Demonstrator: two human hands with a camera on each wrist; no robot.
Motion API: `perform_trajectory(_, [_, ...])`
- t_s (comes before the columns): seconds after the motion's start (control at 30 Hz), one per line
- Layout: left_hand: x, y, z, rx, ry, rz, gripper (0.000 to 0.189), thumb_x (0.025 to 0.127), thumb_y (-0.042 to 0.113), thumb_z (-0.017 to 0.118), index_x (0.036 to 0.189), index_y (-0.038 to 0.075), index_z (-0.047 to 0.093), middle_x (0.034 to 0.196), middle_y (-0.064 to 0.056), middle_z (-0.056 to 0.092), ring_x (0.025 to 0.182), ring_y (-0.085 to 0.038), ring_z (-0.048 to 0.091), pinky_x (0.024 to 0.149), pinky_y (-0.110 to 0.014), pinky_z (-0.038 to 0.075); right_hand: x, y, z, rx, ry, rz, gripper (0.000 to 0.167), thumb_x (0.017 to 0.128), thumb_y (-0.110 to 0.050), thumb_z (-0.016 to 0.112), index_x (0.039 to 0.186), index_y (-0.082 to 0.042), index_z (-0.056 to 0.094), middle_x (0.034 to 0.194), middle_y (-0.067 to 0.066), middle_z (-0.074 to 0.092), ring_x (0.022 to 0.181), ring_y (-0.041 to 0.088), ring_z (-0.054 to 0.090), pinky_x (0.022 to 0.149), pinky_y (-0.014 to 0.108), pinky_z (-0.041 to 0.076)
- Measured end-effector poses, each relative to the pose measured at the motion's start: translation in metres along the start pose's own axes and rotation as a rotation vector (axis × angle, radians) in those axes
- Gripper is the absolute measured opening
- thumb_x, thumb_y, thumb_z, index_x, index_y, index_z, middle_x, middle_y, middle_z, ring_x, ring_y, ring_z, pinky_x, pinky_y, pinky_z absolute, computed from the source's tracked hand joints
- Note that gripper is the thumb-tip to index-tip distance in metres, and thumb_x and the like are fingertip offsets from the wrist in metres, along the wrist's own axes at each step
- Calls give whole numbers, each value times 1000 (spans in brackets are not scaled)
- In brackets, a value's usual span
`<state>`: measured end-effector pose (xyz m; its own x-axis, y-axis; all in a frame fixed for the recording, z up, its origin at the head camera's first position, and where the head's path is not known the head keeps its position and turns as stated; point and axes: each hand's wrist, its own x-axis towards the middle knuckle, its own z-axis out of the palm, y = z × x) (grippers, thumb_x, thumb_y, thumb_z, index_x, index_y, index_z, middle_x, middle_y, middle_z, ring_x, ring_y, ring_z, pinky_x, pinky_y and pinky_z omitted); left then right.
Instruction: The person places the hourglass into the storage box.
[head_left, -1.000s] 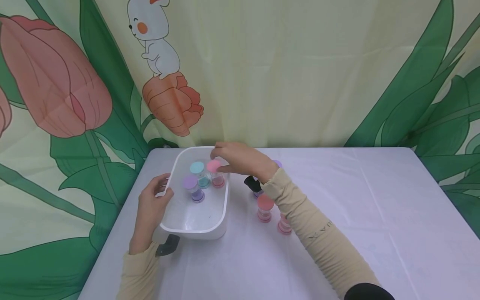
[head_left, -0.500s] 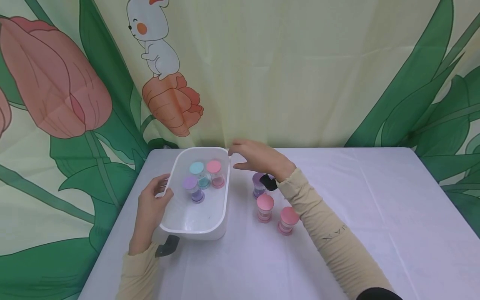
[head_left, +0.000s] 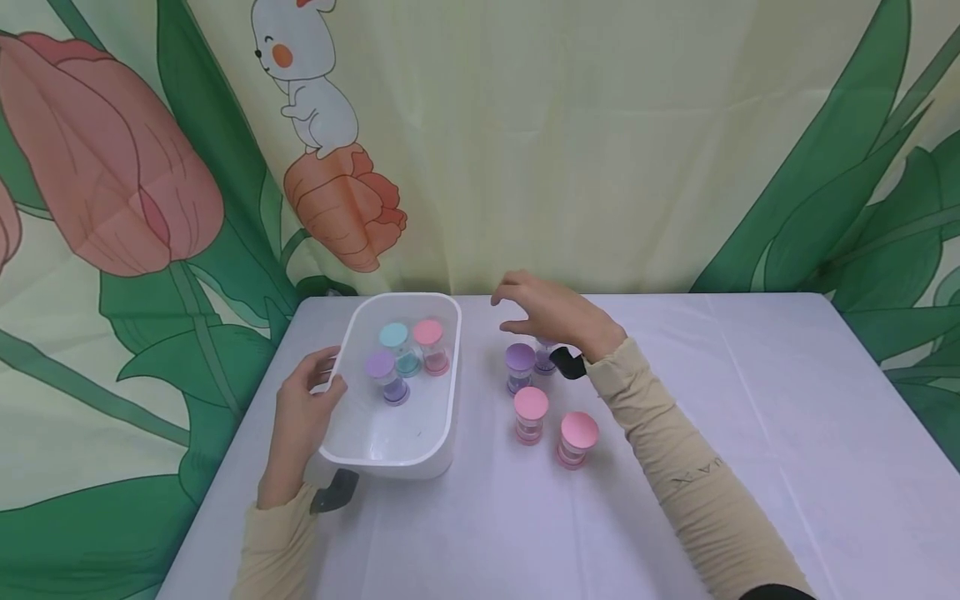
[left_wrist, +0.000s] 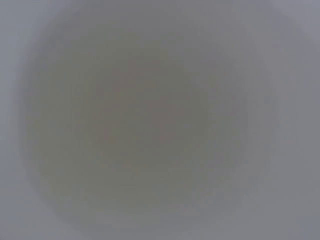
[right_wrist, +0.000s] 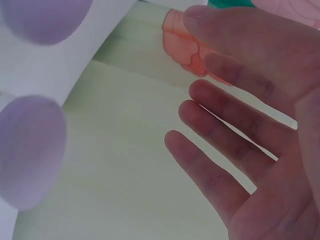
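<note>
My left hand [head_left: 303,412] holds the left side of a white plastic bin [head_left: 386,463], with the thumb over the rim. The left wrist view is only a grey blur. Inside the bin stand a blue hourglass [head_left: 395,337], a pink hourglass [head_left: 431,335] and a purple hourglass [head_left: 382,365]. My right hand [head_left: 558,312] hovers with fingers parted behind two purple hourglasses [head_left: 520,358], holding nothing. One of these is partly hidden by the hand and the black wrist mount. In the right wrist view the right palm and fingers [right_wrist: 220,170] show, with purple caps [right_wrist: 31,150] at left.
Two pink-capped hourglasses, one nearer the bin [head_left: 531,405] and one farther right [head_left: 578,432], stand on the white tablecloth [head_left: 712,400]. A printed curtain [head_left: 570,167] hangs along the table's back edge.
My right hand has let go of the pink hourglass in the bin and moved right, out over the purple hourglasses. The left hand and the bin have stayed put.
</note>
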<state>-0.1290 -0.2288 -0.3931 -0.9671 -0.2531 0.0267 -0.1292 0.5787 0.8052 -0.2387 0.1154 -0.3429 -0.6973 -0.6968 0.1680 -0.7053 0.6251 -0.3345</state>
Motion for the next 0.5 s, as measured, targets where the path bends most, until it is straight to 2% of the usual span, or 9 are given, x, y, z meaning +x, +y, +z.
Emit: perform_trajectory(0.5, [-1, 2, -1, -9, -7, -14, 48, 97, 12, 53, 144, 12, 49, 139, -19, 55, 128, -36, 52, 104, -53, 48, -20, 24, 0, 25, 10, 72, 33, 87, -14, 75, 116, -2, 67, 121, 11, 61, 116, 28, 57, 101, 39, 48])
